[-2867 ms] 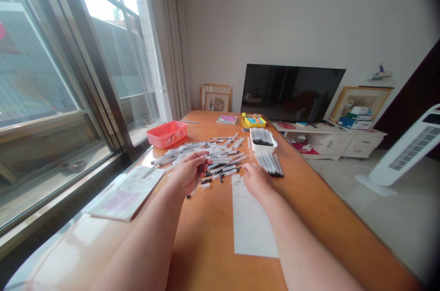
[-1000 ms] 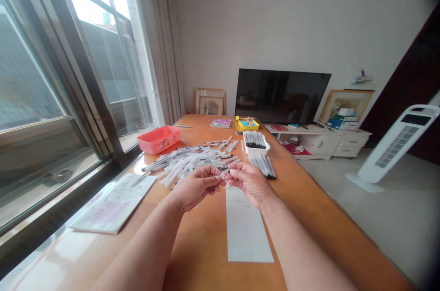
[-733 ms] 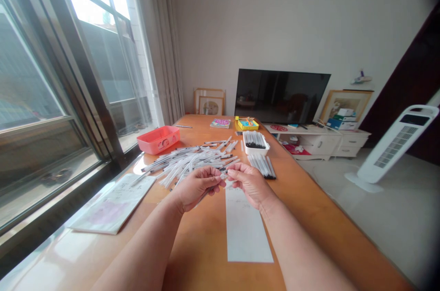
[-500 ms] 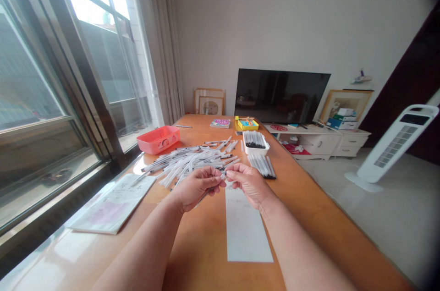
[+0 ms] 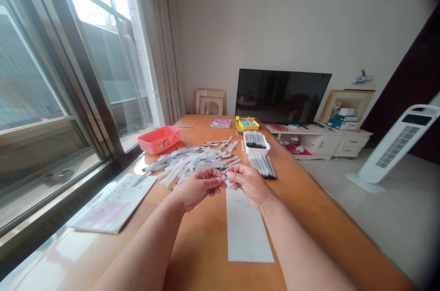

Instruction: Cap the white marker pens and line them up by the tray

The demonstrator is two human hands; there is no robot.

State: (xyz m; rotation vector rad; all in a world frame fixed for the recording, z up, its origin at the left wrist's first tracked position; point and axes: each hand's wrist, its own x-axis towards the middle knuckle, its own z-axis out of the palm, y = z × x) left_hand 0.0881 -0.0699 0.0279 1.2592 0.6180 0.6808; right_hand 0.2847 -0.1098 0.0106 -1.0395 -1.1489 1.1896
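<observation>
Apart moments earlier, the left hand (image 5: pixel 199 189) and the right hand (image 5: pixel 250 186) now meet above a wooden table (image 5: pixel 197 247), the left closed around a slender pen (image 5: pixel 207 193) and the right pinching a small pale piece (image 5: pixel 224 178) at its far end, partly hidden by fingers. The pen's long axis slants from near left to far right. Beyond, the hands block part of a loose pen pile (image 5: pixel 194 159), with a red basket (image 5: pixel 160 141) to its left, a white tray (image 5: pixel 257 150) and a neat row of pens (image 5: pixel 261 166) to its right, and a paper sheet (image 5: pixel 249 233) below the right hand.
</observation>
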